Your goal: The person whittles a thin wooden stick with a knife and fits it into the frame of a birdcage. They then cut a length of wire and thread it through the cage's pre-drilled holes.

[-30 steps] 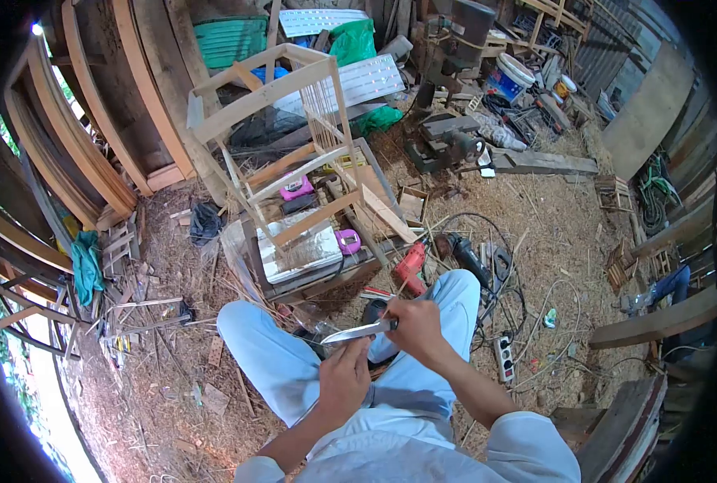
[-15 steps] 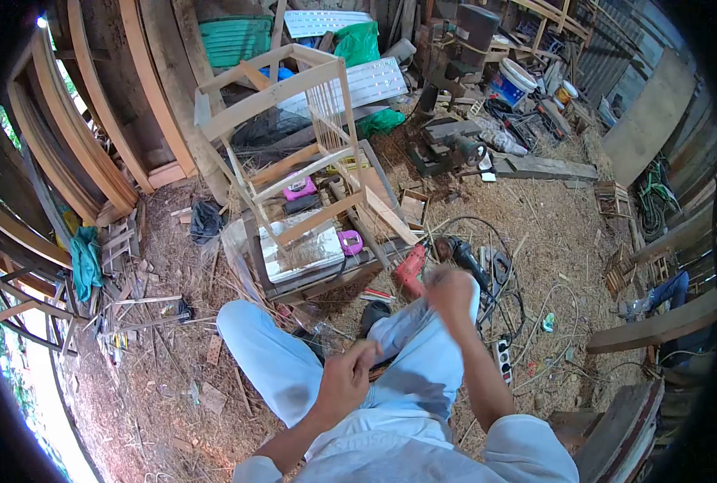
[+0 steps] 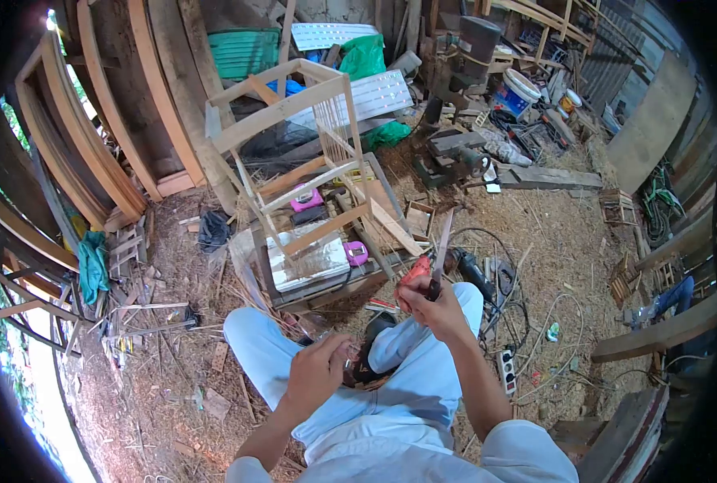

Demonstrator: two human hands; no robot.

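Observation:
My right hand point(image 3: 429, 304) is closed around the dark handle of a knife point(image 3: 442, 245), its blade pointing up and away above my right knee. Fingers curled, my left hand point(image 3: 318, 372) is held over my lap; something small and thin may be between the fingertips, but I cannot make it out. Just behind my right hand lies a red power tool point(image 3: 414, 271), partly covered by it. In front of my knees a wooden chair frame point(image 3: 294, 105) stands on a low bench point(image 3: 314, 299) with a white board point(image 3: 314, 262) and a pink tape measure point(image 3: 356, 253).
A dark power tool point(image 3: 473, 270) and its cable lie right of my knee, near a power strip point(image 3: 507, 370). Curved wooden frames point(image 3: 161, 97) lean at the left wall. A vise point(image 3: 455, 157) and buckets point(image 3: 519, 87) stand at the back right. Wood shavings cover the floor.
My right hand was blurred and the knife could not be made out; now the blade shows clearly, pointing up. My left hand has moved slightly left. The view has shifted a little.

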